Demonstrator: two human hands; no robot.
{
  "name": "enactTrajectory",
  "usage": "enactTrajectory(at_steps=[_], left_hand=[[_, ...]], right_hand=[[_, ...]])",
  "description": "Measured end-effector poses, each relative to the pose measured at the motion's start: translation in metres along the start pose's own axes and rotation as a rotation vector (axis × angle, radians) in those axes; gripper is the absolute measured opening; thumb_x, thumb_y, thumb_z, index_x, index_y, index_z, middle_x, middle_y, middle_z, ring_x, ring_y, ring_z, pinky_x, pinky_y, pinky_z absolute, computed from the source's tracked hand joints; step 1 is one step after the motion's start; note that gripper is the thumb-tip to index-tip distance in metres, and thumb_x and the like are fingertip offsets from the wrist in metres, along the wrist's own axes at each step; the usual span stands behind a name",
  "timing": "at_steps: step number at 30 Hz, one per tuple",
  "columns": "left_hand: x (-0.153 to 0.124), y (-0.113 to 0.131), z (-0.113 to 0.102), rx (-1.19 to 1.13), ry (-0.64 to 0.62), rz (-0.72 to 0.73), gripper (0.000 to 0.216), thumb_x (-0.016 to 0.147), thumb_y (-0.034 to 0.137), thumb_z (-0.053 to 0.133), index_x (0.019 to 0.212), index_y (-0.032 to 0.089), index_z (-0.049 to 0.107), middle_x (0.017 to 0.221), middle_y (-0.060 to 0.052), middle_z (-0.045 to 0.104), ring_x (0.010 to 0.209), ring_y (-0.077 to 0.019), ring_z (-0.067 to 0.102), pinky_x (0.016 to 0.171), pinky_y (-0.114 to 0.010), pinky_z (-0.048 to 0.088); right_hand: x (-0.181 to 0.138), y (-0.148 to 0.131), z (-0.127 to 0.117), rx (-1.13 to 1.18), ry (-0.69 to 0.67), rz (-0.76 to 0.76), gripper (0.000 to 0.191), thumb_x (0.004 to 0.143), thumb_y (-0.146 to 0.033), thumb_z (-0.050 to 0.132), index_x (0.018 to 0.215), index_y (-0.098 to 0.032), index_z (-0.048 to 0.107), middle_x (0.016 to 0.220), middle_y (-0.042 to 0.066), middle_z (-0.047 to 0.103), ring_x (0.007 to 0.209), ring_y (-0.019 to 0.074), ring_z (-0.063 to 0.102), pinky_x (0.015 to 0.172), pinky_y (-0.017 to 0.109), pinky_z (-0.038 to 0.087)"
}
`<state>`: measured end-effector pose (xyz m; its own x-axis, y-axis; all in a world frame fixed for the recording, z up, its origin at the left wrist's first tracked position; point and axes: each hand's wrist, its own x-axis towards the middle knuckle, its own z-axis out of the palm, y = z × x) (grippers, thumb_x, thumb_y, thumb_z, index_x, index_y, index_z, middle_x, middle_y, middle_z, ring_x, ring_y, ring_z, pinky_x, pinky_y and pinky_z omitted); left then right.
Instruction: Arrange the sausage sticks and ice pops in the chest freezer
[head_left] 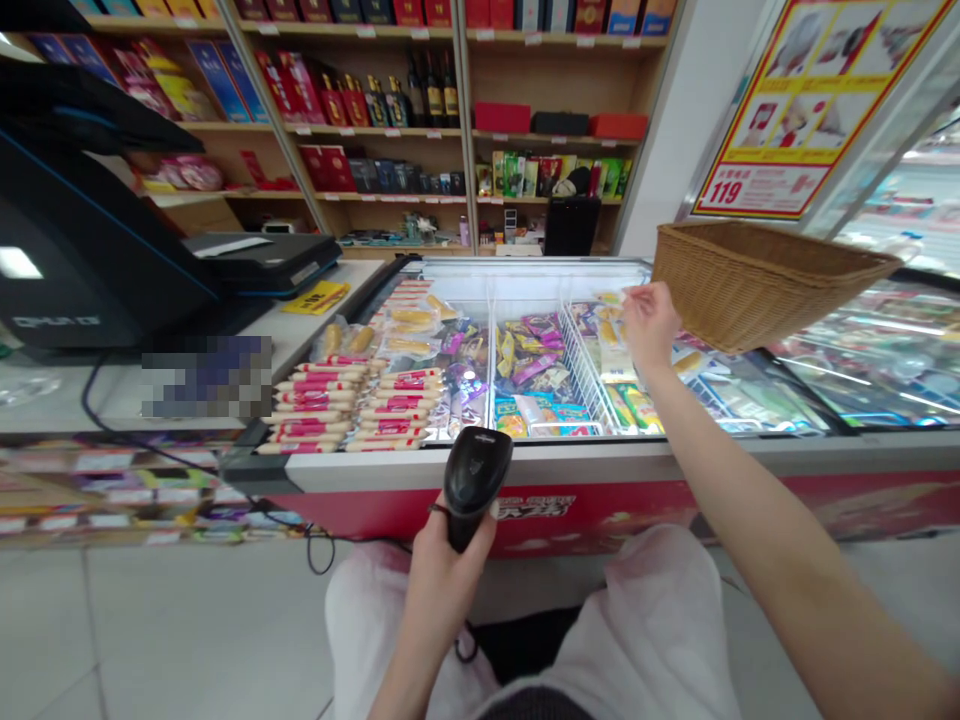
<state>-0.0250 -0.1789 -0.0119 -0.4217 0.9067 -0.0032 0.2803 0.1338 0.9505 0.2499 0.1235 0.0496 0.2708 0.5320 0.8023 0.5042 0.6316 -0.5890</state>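
Edges and room: Chest freezer's pale front rim runs across, between the person's knees and the stock. Left hand is on the near side, below rim height in view; right hand is well forward, over the right part of the freezer. Room for moving lies between the two forearms.

Grip: left fingers wrapped around a black handheld scanner, its head overlapping the rim in view. Right thumb and fingertips are drawn together near pale packets; cannot tell whether anything is pinched.

Materials: scanner smooth, rounded, faintly glossy. Basket of tan woven wicker, flared walls, just right of the right hand; its inside is mostly hidden. Sausage-shaped packs, red-banded, lie in rows at left; clear-wrapped corn sits behind them.

Containers: white wire dividers split the freezer; purple, yellow and blue bags fill the middle section.
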Motion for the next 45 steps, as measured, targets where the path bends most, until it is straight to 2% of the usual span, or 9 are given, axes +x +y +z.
enactTrajectory(at_steps=[3, 8, 12, 16, 25, 32, 36, 39, 45], left_hand=[[0.0, 0.0, 0.002, 0.015, -0.026, -0.006, 0.048, 0.076, 0.058, 0.071, 0.097, 0.015, 0.069, 0.057, -0.003, 0.065, 0.057, -0.0238, 0.065, 0.054, -0.03, 0.05], [0.0, -0.001, 0.002, 0.026, -0.046, -0.023, 0.05, 0.077, 0.059, 0.069, 0.1, 0.014, 0.069, 0.058, -0.003, 0.066, 0.056, -0.024, 0.065, 0.054, -0.03, 0.05], [0.0, -0.001, 0.003, 0.018, -0.036, -0.014, 0.047, 0.077, 0.057, 0.07, 0.099, 0.015, 0.069, 0.057, -0.003, 0.066, 0.057, -0.0241, 0.066, 0.054, -0.03, 0.05], [0.001, -0.001, 0.002, 0.003, -0.041, -0.016, 0.047, 0.077, 0.056, 0.07, 0.1, 0.015, 0.069, 0.057, -0.002, 0.066, 0.058, -0.024, 0.066, 0.056, -0.03, 0.051], [0.004, -0.006, -0.01, -0.016, -0.031, -0.014, 0.046, 0.08, 0.052, 0.07, 0.106, 0.014, 0.069, 0.059, -0.002, 0.066, 0.058, -0.0225, 0.065, 0.058, -0.03, 0.051], [0.004, -0.013, -0.019, -0.041, 0.002, -0.011, 0.045, 0.08, 0.047, 0.069, 0.111, 0.014, 0.069, 0.065, -0.004, 0.07, 0.065, -0.024, 0.069, 0.061, -0.031, 0.053], [0.004, -0.013, -0.018, -0.051, 0.019, -0.009, 0.044, 0.08, 0.046, 0.068, 0.11, 0.014, 0.069, 0.067, -0.004, 0.07, 0.068, -0.0251, 0.07, 0.062, -0.031, 0.054], [0.004, -0.013, -0.019, -0.053, 0.02, -0.003, 0.044, 0.08, 0.045, 0.069, 0.11, 0.014, 0.069, 0.068, -0.004, 0.071, 0.07, -0.0253, 0.07, 0.062, -0.031, 0.054], [0.005, -0.013, -0.023, -0.037, -0.034, 0.012, 0.043, 0.082, 0.044, 0.068, 0.111, 0.013, 0.068, 0.064, -0.003, 0.069, 0.066, -0.0242, 0.069, 0.062, -0.031, 0.053]], right_hand=[[0.018, 0.026, -0.027, -0.269, -0.119, -0.089, 0.012, 0.089, -0.026, 0.055, 0.095, -0.021, 0.064, 0.099, 0.007, 0.073, 0.096, 0.0225, 0.069, 0.094, 0.037, 0.053], [0.028, 0.055, -0.046, -0.628, -0.598, -0.152, 0.021, 0.084, -0.022, 0.056, 0.097, -0.019, 0.073, 0.105, 0.009, 0.075, 0.1, 0.0283, 0.068, 0.094, 0.041, 0.05], [0.027, 0.048, -0.04, -0.668, -0.522, -0.165, 0.027, 0.084, -0.019, 0.054, 0.104, -0.017, 0.073, 0.106, 0.012, 0.074, 0.101, 0.0295, 0.067, 0.093, 0.041, 0.049], [0.017, 0.012, -0.006, -0.574, -0.472, -0.193, 0.026, 0.086, -0.018, 0.053, 0.103, -0.018, 0.072, 0.104, 0.011, 0.075, 0.103, 0.0303, 0.066, 0.096, 0.043, 0.049], [-0.061, -0.088, 0.146, -0.106, -0.955, -0.374, 0.03, 0.094, -0.02, 0.06, 0.123, -0.02, 0.069, 0.128, 0.009, 0.07, 0.121, 0.0265, 0.062, 0.106, 0.043, 0.045], [-0.084, -0.125, 0.222, -0.025, -1.016, -0.263, 0.032, 0.092, -0.02, 0.065, 0.124, -0.019, 0.069, 0.127, 0.008, 0.071, 0.118, 0.0259, 0.066, 0.103, 0.038, 0.049], [-0.09, -0.134, 0.245, -0.124, -1.057, -0.295, 0.041, 0.085, -0.026, 0.074, 0.125, -0.022, 0.068, 0.127, 0.009, 0.071, 0.118, 0.0311, 0.066, 0.099, 0.041, 0.051], [-0.091, -0.135, 0.248, -0.161, -1.058, -0.284, 0.042, 0.083, -0.017, 0.071, 0.124, -0.021, 0.068, 0.123, 0.01, 0.073, 0.113, 0.0327, 0.067, 0.094, 0.041, 0.053], [-0.078, -0.13, 0.217, 0.078, -0.918, -0.128, 0.026, 0.078, -0.016, 0.069, 0.104, -0.02, 0.068, 0.101, 0.005, 0.075, 0.095, 0.0232, 0.069, 0.087, 0.034, 0.052]])
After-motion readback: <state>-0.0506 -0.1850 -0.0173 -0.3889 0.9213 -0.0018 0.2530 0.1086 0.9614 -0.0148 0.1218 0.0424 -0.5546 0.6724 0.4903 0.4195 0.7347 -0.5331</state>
